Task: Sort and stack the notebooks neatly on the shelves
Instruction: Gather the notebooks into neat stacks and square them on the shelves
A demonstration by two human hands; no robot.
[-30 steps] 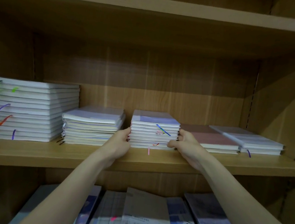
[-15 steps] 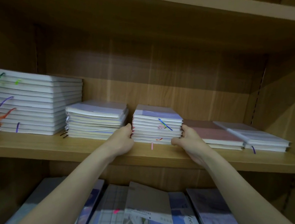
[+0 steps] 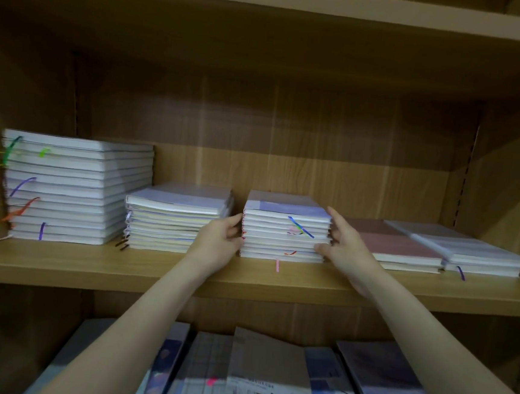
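The middle stack of notebooks (image 3: 285, 230), white-edged with a pale purple cover on top and coloured ribbons hanging out, sits on the wooden shelf (image 3: 151, 269). My left hand (image 3: 218, 242) presses against the stack's left side, thumb up by the top corner. On the stack's right side rests my right hand (image 3: 347, 245), fingers stretched upward along the edges and thumb touching the front corner. Neither hand lifts the stack.
A tall white stack (image 3: 70, 191) stands far left, a lower stack (image 3: 175, 219) next to it. Pink notebooks (image 3: 395, 248) and pale notebooks (image 3: 467, 252) lie to the right. Several magazines and notebooks (image 3: 268, 376) lean on the shelf below.
Both hands stay at the sides of the middle stack. My right fingers have straightened and reached up to its top edge. The view has drifted slightly.
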